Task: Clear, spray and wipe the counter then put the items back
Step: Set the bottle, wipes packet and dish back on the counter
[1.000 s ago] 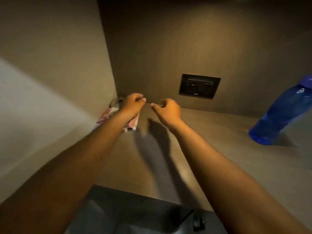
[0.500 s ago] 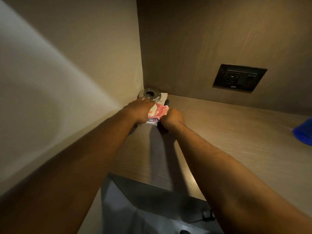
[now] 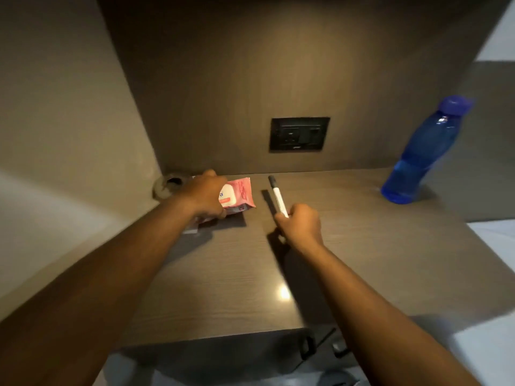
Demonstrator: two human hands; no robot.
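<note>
My left hand (image 3: 204,195) grips a pink wipes packet (image 3: 239,195) near the counter's back left corner, lifted a little above the wooden counter (image 3: 362,246), with something flat and pale partly hidden beneath it. My right hand (image 3: 301,222) holds a white marker with a black cap (image 3: 276,195), its cap pointing away from me toward the back wall. The two hands are apart, the marker to the right of the packet.
A round metal cable grommet (image 3: 170,183) sits in the back left corner. A blue water bottle (image 3: 423,151) stands at the back right. A black wall socket (image 3: 299,134) is on the back panel. Walls close in on the left and behind.
Both hands were together at the corner on the packet. Now the right hand has pulled away to the right with the marker, and the left hand has lifted the packet.
</note>
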